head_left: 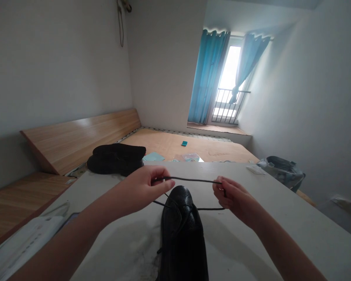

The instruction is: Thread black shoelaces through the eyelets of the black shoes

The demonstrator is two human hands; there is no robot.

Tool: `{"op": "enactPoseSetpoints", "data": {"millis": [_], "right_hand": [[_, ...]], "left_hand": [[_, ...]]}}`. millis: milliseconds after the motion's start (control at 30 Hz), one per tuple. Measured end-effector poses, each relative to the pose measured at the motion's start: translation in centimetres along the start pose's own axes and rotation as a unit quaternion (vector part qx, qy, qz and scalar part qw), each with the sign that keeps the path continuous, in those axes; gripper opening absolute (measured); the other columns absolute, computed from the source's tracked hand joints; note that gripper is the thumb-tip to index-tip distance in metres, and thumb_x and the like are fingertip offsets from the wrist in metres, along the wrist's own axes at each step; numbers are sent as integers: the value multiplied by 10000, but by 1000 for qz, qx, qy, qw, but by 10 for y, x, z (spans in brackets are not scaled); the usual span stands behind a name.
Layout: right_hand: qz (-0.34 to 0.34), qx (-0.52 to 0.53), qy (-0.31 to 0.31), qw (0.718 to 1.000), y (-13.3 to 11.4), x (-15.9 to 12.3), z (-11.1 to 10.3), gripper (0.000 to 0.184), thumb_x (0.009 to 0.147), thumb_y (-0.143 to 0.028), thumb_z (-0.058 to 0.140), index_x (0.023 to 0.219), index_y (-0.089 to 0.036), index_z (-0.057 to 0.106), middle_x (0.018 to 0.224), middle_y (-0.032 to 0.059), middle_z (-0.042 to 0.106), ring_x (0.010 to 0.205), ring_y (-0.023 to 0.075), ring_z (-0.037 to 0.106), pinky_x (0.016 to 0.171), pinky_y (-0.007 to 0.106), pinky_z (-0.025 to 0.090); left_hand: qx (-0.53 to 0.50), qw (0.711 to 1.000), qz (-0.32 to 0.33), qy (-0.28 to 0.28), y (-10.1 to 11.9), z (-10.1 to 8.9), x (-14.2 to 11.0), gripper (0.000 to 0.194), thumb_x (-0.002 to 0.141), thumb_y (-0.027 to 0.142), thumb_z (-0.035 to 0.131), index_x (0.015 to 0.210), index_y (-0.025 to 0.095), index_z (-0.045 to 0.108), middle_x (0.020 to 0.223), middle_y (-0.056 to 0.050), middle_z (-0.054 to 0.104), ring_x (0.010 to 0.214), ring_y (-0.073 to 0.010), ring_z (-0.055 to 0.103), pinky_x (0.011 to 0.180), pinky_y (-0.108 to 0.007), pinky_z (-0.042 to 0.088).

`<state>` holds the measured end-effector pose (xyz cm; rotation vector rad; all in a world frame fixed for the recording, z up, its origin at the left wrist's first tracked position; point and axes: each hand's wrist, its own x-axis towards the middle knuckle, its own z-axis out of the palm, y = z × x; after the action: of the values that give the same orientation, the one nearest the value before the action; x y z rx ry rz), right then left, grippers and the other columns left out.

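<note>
Bare left hand (pixel 137 191) and right hand (pixel 236 201) hover above a black leather lace-up shoe (pixel 183 234) on the white bench (pixel 251 242), fingers (pixel 163 180) of each pinching a thin black shoelace (pixel 190 179) drawn taut between them.

A bright window (pixel 229 74) between blue curtains (pixel 209 76), at the far end of a small room
A railing (pixel 226 107) crosses the glass, and a bare wooden bed base (pixel 178 146) runs toward it — a teal card (pixel 184 143) and pale blue papers (pixel 153 157) lie on the boards, with a black bundle (pixel 115 158) just past the far edge of the white table (pixel 222 171). A wooden headboard (pixel 82 138) lines the left wall below a hanging cord (pixel 121 23); a gray bag (pixel 282 171) sits beyond the table's right corner, near a white packet (pixel 256 169) — a white power strip (pixel 23 242) lies at the table's left edge.
</note>
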<state>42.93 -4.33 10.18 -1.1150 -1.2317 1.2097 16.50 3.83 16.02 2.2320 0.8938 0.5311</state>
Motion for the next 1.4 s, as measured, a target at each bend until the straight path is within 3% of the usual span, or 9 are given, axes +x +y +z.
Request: {"op": "enactPoseSetpoints", "data": {"millis": [200, 333, 533, 667, 800, 1000, 1067, 1267, 1400], "right_hand": [[94, -344, -74, 931, 8, -6, -8, 209, 751, -354, 680, 881, -194, 717, 689, -6, 616, 558, 107, 421, 528, 245, 331], [39, -313, 11, 949, 14, 3, -13, 164, 714, -306, 673, 611, -178, 665, 549, -27, 529, 561, 123, 414, 530, 258, 298], [-77, -131, 234, 960, 4, 11, -36, 161, 750, -330, 521, 666, -205, 577, 820, 24, 605, 817, 183, 526, 712, 293, 417], [-67, 0, 208, 976, -6, 5, -34, 251, 745, -372, 520, 590, -217, 398, 617, -7, 480, 556, 134, 489, 531, 274, 444], [-63, 43, 190, 979, -11, 2, -22, 294, 797, -382, 551, 614, -221, 387, 513, -85, 264, 382, 70, 165, 346, 205, 228], [-220, -98, 349, 906, -9, -6, -5, 250, 874, -386, 565, 702, -210, 524, 672, -15, 471, 579, 110, 386, 485, 211, 330], [-228, -173, 309, 907, -7, -12, 7, 235, 900, -410, 524, 792, -213, 592, 730, 8, 522, 618, 125, 415, 532, 235, 364], [-96, -108, -38, 989, 6, -26, 56, 297, 859, -473, 575, 995, -214, 627, 685, 0, 550, 639, 134, 505, 600, 254, 441], [-62, -135, 21, 989, 5, -20, 48, 387, 850, -555, 525, 748, -185, 576, 644, -6, 510, 591, 121, 455, 560, 244, 413]], "left_hand": [[224, 965, -53, -127, -13, 24, -5, 211, 767, 316, 550, 858, 227, 717, 866, -45, 719, 808, -214, 635, 630, -264, 385], [244, 959, -65, -129, -16, 32, -1, 231, 768, 326, 520, 647, 215, 682, 642, -35, 677, 630, -203, 613, 516, -267, 316], [278, 958, -67, -15, -7, 12, 5, 307, 807, 307, 404, 627, 192, 624, 794, -71, 652, 788, -227, 584, 651, -311, 351], [249, 965, -67, 57, -1, 4, 5, 300, 794, 298, 386, 549, 183, 514, 702, -32, 592, 695, -182, 535, 620, -296, 328], [195, 969, -95, 118, 4, -3, 2, 299, 787, 319, 399, 518, 189, 393, 489, 21, 393, 504, -136, 388, 496, -290, 232], [-7, 995, 17, 101, 14, -5, -8, 324, 868, 349, 384, 630, 188, 533, 595, 31, 504, 587, -134, 463, 550, -254, 337], [-46, 996, 55, 56, 22, 4, -12, 314, 894, 354, 408, 690, 191, 584, 682, 31, 578, 682, -139, 526, 640, -248, 388], [48, 987, 150, 31, 42, 41, -20, 218, 887, 260, 488, 718, 203, 614, 834, -3, 581, 816, -160, 525, 720, -280, 393], [101, 987, 116, 43, 37, 47, -20, 155, 886, 334, 502, 836, 223, 598, 919, -25, 574, 875, -197, 512, 761, -330, 408]]}}
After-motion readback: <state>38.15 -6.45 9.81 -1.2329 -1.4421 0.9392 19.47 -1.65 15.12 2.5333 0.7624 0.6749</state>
